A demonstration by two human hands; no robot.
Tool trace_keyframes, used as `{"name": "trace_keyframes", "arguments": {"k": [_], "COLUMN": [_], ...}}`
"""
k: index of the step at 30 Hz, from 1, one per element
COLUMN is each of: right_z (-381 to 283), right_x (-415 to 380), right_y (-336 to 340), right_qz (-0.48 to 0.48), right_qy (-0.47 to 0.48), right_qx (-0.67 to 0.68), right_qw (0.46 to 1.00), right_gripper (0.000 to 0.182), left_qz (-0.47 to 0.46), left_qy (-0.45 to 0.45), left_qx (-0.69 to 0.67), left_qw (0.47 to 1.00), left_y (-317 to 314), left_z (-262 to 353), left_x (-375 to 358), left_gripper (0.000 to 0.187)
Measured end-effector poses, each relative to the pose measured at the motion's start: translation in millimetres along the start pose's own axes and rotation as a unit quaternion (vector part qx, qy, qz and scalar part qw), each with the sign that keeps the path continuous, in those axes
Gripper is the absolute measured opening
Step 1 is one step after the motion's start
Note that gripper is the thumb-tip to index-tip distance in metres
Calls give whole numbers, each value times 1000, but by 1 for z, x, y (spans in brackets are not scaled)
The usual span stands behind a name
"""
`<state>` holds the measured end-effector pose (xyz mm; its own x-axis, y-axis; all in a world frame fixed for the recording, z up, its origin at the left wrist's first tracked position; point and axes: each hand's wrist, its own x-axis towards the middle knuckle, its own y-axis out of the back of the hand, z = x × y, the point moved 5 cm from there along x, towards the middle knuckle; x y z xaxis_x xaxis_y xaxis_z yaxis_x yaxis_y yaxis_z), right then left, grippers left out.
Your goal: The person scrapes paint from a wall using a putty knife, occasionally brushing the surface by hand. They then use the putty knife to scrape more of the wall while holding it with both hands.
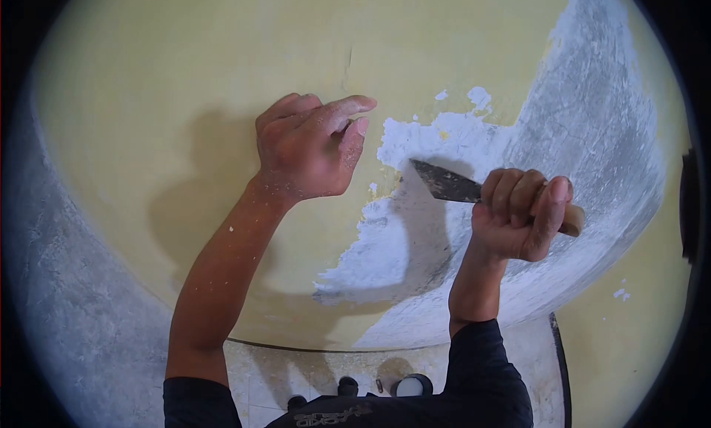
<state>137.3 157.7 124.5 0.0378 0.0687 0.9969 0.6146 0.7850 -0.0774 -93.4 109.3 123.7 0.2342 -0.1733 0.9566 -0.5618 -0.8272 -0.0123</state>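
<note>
My right hand [522, 213] is closed round the wooden handle of a scraper [444, 182]. Its dark, worn blade points left, over a patch of bare white plaster [415, 220] on the yellow wall. Left of the blade, my left hand [307, 146] is held up in front of the yellow paint [148, 94]. The index finger and thumb stretch to the right with a gap between them, and the other fingers are curled. Pale dust and flecks cling to this hand and forearm.
Grey bare plaster [600, 94] runs down the wall's right side, and more grey surface [81, 302] borders the left. A white-topped round container [409, 386] stands on the tiled floor below, close to my feet. A dark object [690, 206] sits at the right edge.
</note>
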Motion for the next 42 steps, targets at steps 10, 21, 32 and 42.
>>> {"name": "trace_keyframes", "arguments": {"k": [10,21,32,42], "right_z": [7,1,-3,-6], "right_x": [-19,-20,-28,-16], "right_y": [-10,-13,-15,-16], "right_qz": [50,35,80,102], "right_qy": [-34,-40,-49,-38], "right_qx": [-20,-78,-83,-103], "right_qw": [998,996,992,989], "right_gripper": [15,16,31,38], "left_qz": [9,-7,9,10], "left_qy": [24,42,1,-4], "left_qx": [-58,-57,-66,-68], "left_qw": [998,997,998,998], "left_y": [3,4,3,4], "left_z": [-3,-5,-4,-4], "left_x": [-1,-4,-4,-3], "left_gripper": [24,23,30,31]}}
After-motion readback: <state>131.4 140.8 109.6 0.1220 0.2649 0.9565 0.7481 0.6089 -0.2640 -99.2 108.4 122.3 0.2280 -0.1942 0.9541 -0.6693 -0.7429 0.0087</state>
